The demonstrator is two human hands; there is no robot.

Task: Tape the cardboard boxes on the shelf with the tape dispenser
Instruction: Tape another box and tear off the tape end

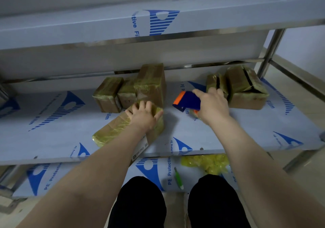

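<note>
One blue plastic tape dispenser (187, 101) with an orange end, and it's in the right hand (212, 104), fingers curled round its handle and the forefinger laid along the top. It's held over the middle shelf (52, 136), a steel board under white film printed in blue. Whether it touches the film, I can't tell.

Just to its left lies a flat brown cardboard box (114, 129) wrapped in yellowish tape, with a white label at its near end. The left hand (142, 116) is spread wide on top of it, palm down, fingers fanned, pressing rather than gripping.

Behind that one, three more taped brown boxes huddle together: a low box (107, 95) on the left, a small box (126, 94) in the middle, and a tall box (151, 85) standing upright on the right.

To the right of the dispenser is a second cluster (246, 90) of brown boxes with dark gaps at their flaps. There are at least two, and I can't make out the exact number.

Above runs one upper shelf (88, 27) in the same film. On the lower shelf (154, 171) lie one crumpled wad of yellow plastic (205, 163) and one green-handled tool (178, 178). Two knees in black trousers (140, 201) fill the foreground.
</note>
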